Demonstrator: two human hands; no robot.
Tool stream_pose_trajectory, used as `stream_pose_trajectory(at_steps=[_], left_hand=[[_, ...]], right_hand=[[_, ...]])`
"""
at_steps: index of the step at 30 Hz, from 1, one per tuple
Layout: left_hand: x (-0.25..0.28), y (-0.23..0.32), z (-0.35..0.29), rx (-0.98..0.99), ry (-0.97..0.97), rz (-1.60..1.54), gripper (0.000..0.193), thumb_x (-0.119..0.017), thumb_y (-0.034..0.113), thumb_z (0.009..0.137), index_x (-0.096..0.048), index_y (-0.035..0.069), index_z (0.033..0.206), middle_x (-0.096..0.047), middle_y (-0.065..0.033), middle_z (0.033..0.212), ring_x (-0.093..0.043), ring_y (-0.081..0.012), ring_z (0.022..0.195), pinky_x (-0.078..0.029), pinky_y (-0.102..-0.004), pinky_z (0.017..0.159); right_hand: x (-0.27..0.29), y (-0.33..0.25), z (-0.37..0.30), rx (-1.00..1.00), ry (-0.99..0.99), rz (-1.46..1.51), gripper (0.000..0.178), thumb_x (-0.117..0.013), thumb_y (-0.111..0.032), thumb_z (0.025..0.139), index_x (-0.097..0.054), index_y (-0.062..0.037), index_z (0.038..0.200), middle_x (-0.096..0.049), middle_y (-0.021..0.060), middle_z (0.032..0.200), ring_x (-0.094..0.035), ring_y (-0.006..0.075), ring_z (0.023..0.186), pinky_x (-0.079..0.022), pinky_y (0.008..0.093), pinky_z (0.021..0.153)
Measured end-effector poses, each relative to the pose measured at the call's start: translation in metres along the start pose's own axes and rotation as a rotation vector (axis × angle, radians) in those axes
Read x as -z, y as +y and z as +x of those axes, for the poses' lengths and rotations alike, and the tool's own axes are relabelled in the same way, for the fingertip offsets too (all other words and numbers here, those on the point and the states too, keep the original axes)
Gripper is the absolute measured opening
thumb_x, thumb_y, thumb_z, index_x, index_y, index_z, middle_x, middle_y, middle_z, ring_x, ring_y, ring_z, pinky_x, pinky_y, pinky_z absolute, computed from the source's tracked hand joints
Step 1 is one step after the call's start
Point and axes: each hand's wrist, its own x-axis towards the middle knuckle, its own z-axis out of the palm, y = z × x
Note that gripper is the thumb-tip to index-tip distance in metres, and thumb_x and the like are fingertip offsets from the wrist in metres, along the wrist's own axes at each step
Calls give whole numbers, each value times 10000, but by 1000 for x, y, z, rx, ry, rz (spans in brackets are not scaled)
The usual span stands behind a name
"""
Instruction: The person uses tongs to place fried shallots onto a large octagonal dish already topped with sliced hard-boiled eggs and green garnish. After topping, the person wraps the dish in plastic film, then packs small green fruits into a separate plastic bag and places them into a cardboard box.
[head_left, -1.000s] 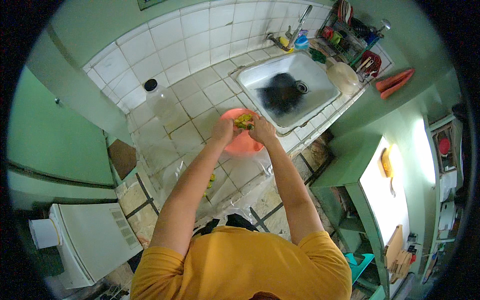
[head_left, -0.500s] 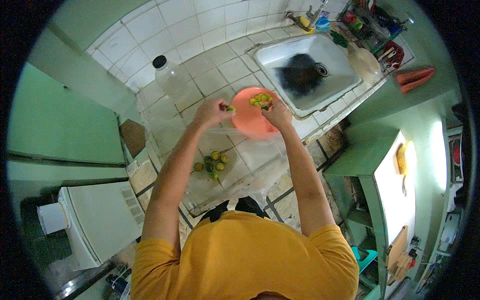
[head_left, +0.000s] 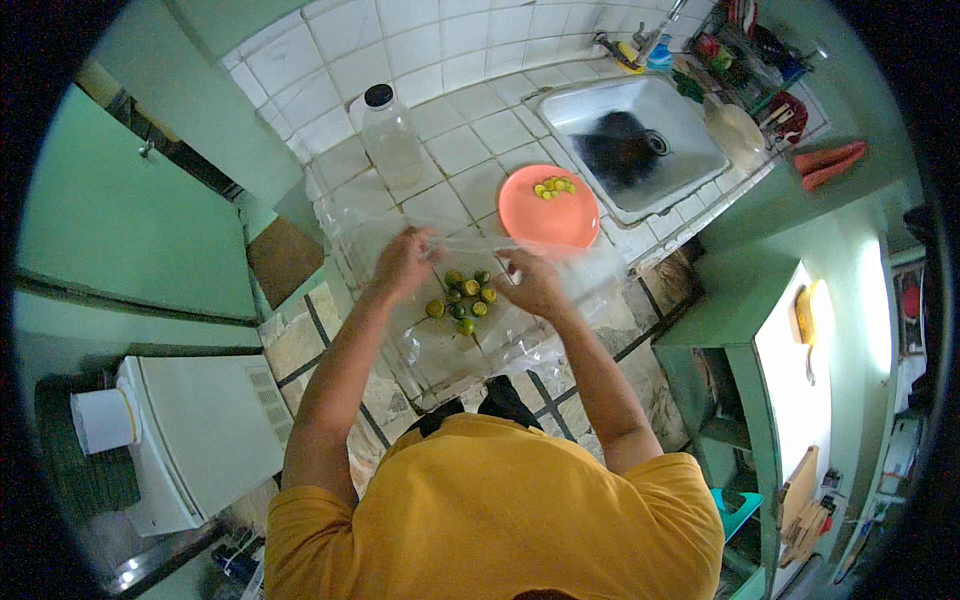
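Several small green-and-yellow citrus fruits point(head_left: 470, 288) lie in a cluster amid clear plastic point(head_left: 540, 335) spread over the tiled counter. Just left of them, my left hand point(head_left: 405, 262) hovers at the edge of the plastic, its fingertips smeared by motion; whether it grips the film cannot be told. On the other side my right hand point(head_left: 532, 287) reaches in, thumb and fingers curved but apart, with no fruit visible in it. Beyond it sits a coral-pink plate point(head_left: 545, 220), carrying several cut yellow-green citrus pieces point(head_left: 553, 187) near its far rim.
A clear jar with a black lid point(head_left: 392, 140) stands at the back left of the counter point(head_left: 465, 150). Right of the plate is a sink point(head_left: 690, 165) holding something dark. A dish rack point(head_left: 755, 65) stands past it. Green shelving point(head_left: 715, 300) stands to the right.
Both hands have moved from over the plate back toward me, to either side of the whole fruits. The left hand no longer shows the green fruit it held. The view has shifted slightly.
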Motion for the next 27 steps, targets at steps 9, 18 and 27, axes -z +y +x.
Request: stream_pose_trajectory(at_steps=[9,18,27], left_hand=[[54,-113,-2,-49,84,534,440,-752,190,665,-608,171,1080,-536,-83,1289,-470,-360,1233,-265,-687,1010],[115,37,-55,-310,-123,58,219,-679,208,807,-644,87,986,-684,-89,759,-667,-295,658,-525,-396,655],[106,-76,-165,-114,19,758,741,-697,357,792,-386,27,1378,-394,-167,1426,-355,-329,1330,-264,-429,1125]], right_hand=[[54,105,-74,-271,306,-370,529,-771,-223,765,-593,-67,1237,-546,167,1311,-499,313,1231,-403,421,1008],[19,-52,-64,13,116,731,677,-719,-66,799,-407,-109,1399,-671,109,1022,-641,176,827,-516,312,731],[44,-76,-61,14,-217,456,327,-698,-210,806,-667,-51,1090,-693,121,863,-634,178,654,-526,367,674]])
